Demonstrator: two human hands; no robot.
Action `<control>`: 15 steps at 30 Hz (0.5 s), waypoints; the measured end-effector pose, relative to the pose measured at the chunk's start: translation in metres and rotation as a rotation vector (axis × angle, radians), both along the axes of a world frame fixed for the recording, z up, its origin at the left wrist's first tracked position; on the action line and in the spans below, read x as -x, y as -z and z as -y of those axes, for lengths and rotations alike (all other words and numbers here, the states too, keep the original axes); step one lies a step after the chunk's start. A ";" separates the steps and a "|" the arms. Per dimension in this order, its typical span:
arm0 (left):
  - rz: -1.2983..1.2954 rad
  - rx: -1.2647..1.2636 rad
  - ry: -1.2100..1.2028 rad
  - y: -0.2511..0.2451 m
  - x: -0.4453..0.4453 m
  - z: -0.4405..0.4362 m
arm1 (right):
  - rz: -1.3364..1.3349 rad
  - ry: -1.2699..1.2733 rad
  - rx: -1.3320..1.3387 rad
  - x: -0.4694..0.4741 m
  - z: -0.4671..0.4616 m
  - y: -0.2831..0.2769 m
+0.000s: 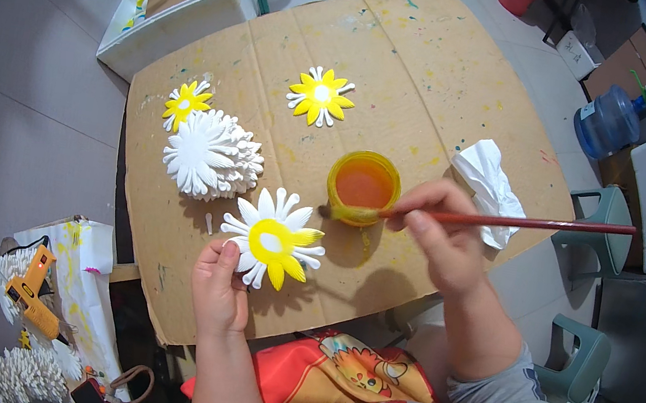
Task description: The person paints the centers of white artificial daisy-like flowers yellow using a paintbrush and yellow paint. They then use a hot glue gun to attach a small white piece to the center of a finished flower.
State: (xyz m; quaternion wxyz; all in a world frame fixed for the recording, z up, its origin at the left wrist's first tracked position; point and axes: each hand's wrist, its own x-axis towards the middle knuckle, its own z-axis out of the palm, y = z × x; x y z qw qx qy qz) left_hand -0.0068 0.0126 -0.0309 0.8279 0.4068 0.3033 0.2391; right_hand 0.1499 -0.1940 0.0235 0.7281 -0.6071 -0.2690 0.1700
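My left hand (224,294) pinches the edge of a white petalled flower piece (271,243) with a yellow ring and several yellow petals. In my right hand (443,231) is a paintbrush with a red handle (543,224), its bristles stained yellow and held by the near rim of a glass jar of orange liquid (364,186). A stack of white flower pieces (208,157) lies to the left. One yellow-and-white flower (185,103) is at the stack's far edge, and another yellow-and-white flower (321,95) lies beyond the jar.
Paint-flecked cardboard (449,62) covers the table. Crumpled white tissue (489,184) lies at right. A foam box (181,17) stands at far left. On a side surface at lower left are a yellow glue gun (34,288) and a phone (94,400). Green stools (575,359) stand at right.
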 end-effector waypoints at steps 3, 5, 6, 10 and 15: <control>0.007 -0.019 0.045 0.000 0.001 0.000 | 0.063 -0.089 0.024 0.013 -0.014 0.008; 0.009 -0.029 0.069 0.000 0.002 0.000 | 0.102 -0.104 0.041 0.015 -0.018 0.012; 0.003 -0.029 0.068 -0.001 0.003 0.000 | 0.104 -0.114 0.063 0.016 -0.017 0.013; -0.002 -0.039 0.057 -0.002 0.002 0.003 | 0.030 -0.066 0.066 0.017 -0.017 0.016; 0.005 -0.064 0.044 -0.003 0.001 0.003 | 0.000 0.036 -0.026 0.014 -0.016 0.019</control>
